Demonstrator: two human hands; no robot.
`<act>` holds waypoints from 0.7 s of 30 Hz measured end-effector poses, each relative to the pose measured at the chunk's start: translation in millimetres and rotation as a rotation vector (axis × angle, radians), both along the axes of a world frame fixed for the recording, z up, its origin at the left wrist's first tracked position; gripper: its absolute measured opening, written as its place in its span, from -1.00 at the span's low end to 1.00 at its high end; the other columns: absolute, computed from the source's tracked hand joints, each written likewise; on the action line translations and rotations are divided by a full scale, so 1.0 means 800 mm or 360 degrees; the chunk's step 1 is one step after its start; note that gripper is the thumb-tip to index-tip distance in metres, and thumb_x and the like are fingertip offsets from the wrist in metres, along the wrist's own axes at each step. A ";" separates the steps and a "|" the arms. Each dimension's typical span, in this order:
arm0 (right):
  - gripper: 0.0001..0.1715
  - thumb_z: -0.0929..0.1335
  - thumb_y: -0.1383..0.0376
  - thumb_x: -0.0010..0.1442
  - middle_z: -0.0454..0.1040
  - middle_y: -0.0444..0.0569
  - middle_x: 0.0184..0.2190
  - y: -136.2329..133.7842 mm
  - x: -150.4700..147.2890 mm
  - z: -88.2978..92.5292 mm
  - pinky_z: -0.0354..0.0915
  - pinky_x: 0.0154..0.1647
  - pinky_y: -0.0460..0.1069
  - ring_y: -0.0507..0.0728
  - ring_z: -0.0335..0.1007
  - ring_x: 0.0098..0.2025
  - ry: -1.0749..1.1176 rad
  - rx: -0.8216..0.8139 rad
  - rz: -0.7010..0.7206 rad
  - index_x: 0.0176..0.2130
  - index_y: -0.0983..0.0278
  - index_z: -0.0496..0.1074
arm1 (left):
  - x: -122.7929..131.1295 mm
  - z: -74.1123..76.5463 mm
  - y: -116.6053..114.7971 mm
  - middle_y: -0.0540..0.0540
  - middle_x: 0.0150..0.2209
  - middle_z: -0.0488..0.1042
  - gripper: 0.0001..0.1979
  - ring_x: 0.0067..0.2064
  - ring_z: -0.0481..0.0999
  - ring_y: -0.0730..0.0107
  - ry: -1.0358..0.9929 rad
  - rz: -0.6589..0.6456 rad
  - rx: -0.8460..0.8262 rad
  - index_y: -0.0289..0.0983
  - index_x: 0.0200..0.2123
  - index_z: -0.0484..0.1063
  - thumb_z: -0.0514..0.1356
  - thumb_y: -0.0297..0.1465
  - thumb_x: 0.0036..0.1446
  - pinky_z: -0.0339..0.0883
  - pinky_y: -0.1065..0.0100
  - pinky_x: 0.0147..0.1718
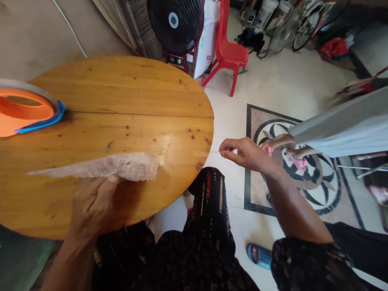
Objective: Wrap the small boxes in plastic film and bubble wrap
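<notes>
fingers of the left hand [92, 204] pinch a crumpled translucent plastic sheet [133, 165] above the wooden worktop [169, 101], while the right hand [247, 153] hovers beyond the edge, fingers curled, its grip unclear.

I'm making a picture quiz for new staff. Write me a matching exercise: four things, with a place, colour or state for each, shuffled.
1. Left hand
2. Right hand
3. Chair
4. Orange ring

A. Out past the edge of the table
B. Cut off by the picture's left edge
C. Holding a crumpled translucent sheet
D. Red

Pairs: 1-C, 2-A, 3-D, 4-B
</notes>
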State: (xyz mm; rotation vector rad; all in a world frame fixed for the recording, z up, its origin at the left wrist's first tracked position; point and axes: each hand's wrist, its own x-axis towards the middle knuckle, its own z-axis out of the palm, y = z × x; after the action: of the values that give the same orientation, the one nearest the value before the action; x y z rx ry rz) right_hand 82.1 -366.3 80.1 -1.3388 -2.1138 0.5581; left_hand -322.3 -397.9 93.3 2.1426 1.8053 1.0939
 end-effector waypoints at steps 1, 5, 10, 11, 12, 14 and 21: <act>-0.89 0.36 0.31 0.23 0.50 -0.17 -0.52 0.005 0.004 0.008 0.14 -0.42 -0.05 0.02 0.35 -0.50 -0.0146 0.0007 0.0038 -0.33 0.20 0.51 | 0.000 0.000 0.000 0.05 -0.55 0.16 -0.63 -0.46 0.19 0.43 0.0002 -0.0048 0.0040 -0.25 -0.63 0.24 0.10 -0.25 0.19 0.16 0.35 -0.34; -0.87 0.42 0.30 0.18 0.42 -0.19 -0.62 0.024 0.019 0.033 0.03 -0.45 -0.03 0.00 0.23 -0.59 -0.0490 0.0048 0.0199 -0.43 0.17 0.53 | 0.002 0.003 -0.002 0.07 -0.57 0.06 -0.59 -0.50 0.11 0.47 -0.0024 -0.0176 0.0135 -0.25 -0.66 0.12 0.11 -0.32 0.22 0.08 0.37 -0.39; -0.84 0.44 0.22 0.19 0.49 -0.20 -0.57 0.042 0.028 0.041 0.08 -0.45 -0.03 0.01 0.30 -0.56 -0.0521 -0.0159 0.0447 -0.43 0.15 0.55 | 0.003 0.005 -0.001 0.08 -0.61 -0.03 -0.55 -0.55 0.00 0.49 -0.0011 -0.0222 0.0143 -0.25 -0.67 0.03 0.10 -0.32 0.22 0.05 0.37 -0.42; -0.85 0.45 0.21 0.19 0.50 -0.20 -0.55 0.044 0.028 0.042 0.10 -0.45 -0.03 0.01 0.32 -0.54 -0.0510 -0.0181 0.0461 -0.42 0.15 0.56 | 0.003 0.005 -0.001 0.08 -0.61 -0.04 -0.54 -0.56 0.00 0.49 -0.0006 -0.0220 0.0131 -0.24 -0.68 0.02 0.10 -0.31 0.22 0.03 0.36 -0.43; -0.86 0.45 0.20 0.18 0.52 -0.18 -0.51 0.045 0.028 0.044 0.13 -0.44 -0.04 0.01 0.36 -0.51 -0.0484 -0.0183 0.0466 -0.42 0.15 0.56 | 0.004 0.006 -0.001 0.08 -0.61 -0.04 -0.54 -0.56 -0.01 0.49 -0.0002 -0.0211 0.0125 -0.24 -0.68 0.02 0.09 -0.31 0.23 0.02 0.36 -0.44; -0.85 0.47 0.18 0.16 0.58 -0.12 -0.36 0.047 0.023 0.048 0.22 -0.38 -0.03 0.05 0.44 -0.40 -0.0369 -0.0163 0.0472 -0.42 0.16 0.56 | 0.007 0.007 -0.001 0.08 -0.61 -0.05 -0.54 -0.56 -0.01 0.49 -0.0005 -0.0205 0.0125 -0.24 -0.68 0.02 0.09 -0.30 0.23 0.02 0.36 -0.44; -0.78 0.52 0.17 0.08 0.61 -0.09 -0.36 0.063 -0.010 0.060 0.42 -0.20 0.03 0.08 0.52 -0.29 0.0359 -0.0681 0.0699 -0.46 0.25 0.54 | 0.010 0.012 -0.001 0.10 -0.64 0.00 -0.55 -0.58 0.05 0.52 -0.0015 -0.0264 0.0111 -0.24 -0.68 0.02 0.10 -0.34 0.22 0.00 0.37 -0.47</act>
State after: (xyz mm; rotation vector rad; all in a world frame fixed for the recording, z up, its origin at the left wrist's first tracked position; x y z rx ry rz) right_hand 74.5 -315.7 128.0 -0.9476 -2.1748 1.3383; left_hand -314.6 -398.8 103.1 2.2749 1.5741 1.1401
